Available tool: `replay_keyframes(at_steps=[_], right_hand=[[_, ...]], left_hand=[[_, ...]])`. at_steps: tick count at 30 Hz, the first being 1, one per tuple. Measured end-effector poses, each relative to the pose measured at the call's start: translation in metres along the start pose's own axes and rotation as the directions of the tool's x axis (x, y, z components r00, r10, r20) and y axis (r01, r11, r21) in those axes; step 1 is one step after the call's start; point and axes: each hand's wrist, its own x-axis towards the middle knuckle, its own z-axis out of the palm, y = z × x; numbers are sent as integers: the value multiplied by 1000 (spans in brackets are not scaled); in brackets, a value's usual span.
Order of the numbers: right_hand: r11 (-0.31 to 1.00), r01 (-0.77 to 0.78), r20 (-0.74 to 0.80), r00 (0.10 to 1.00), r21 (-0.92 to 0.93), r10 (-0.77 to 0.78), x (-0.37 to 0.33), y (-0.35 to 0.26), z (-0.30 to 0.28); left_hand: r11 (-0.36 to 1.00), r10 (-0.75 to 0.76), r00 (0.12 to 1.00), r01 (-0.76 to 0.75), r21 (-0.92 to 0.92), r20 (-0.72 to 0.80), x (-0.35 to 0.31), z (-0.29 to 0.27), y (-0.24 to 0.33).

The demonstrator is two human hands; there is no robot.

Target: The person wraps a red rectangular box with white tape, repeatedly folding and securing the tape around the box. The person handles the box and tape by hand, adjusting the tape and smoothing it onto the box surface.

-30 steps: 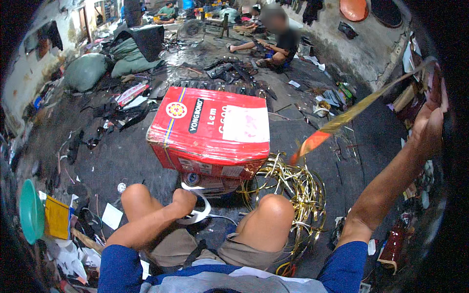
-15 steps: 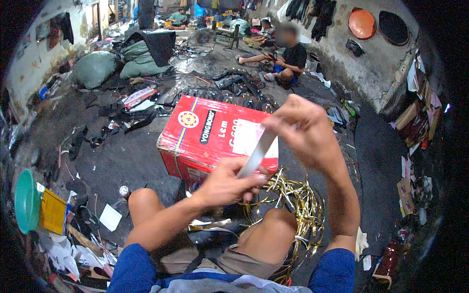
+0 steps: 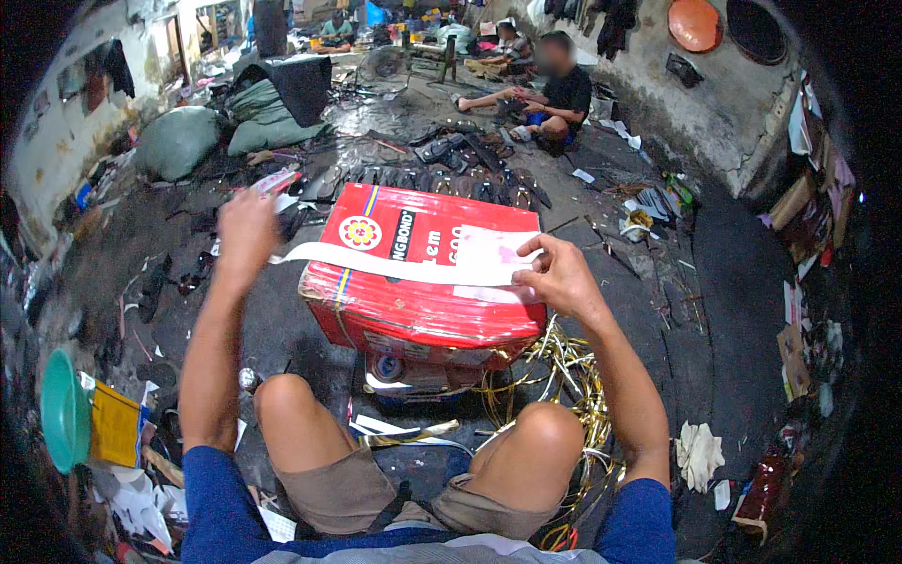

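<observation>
A long white strip [image 3: 395, 267] stretches across the top of a red cardboard box [image 3: 413, 324] in front of my knees. My right hand [image 3: 561, 274] pinches its right end between thumb and fingers, above a white paper [image 3: 489, 246] lying on the box. At the strip's other end, left of the box, my left hand [image 3: 248, 226] is smeared by motion. Its fingers look closed near the strip's curled tip, but their hold is blurred. Gold strips [image 3: 573, 385] lie in a tangled bundle beside my right knee.
Dark sandal-like pieces [image 3: 442, 180] lie in rows behind the box. A green basin [image 3: 64, 411] stands at the left beside a yellow packet [image 3: 116, 426]. Stuffed green sacks [image 3: 178, 144] sit at the far left. A person [image 3: 559, 94] sits on the floor at the far right.
My left hand has swung out to the far left and my right hand has lowered to the box's right side. The strip, earlier held upright between them, now spans the box.
</observation>
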Motion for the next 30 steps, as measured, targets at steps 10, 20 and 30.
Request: replay_keyframes(at_steps=[10, 20, 30], right_hand=[[975, 91, -180, 975, -204, -129, -14, 8, 13], [864, 337, -173, 890, -373, -422, -22, 15, 4], [912, 323, -149, 918, -253, -366, -21, 29, -1]], left_hand=[[176, 317, 948, -43, -983, 15, -11, 2, 287], [193, 314, 940, -201, -960, -134, -12, 5, 288], [144, 326, 932, -214, -966, -158, -14, 4, 287]])
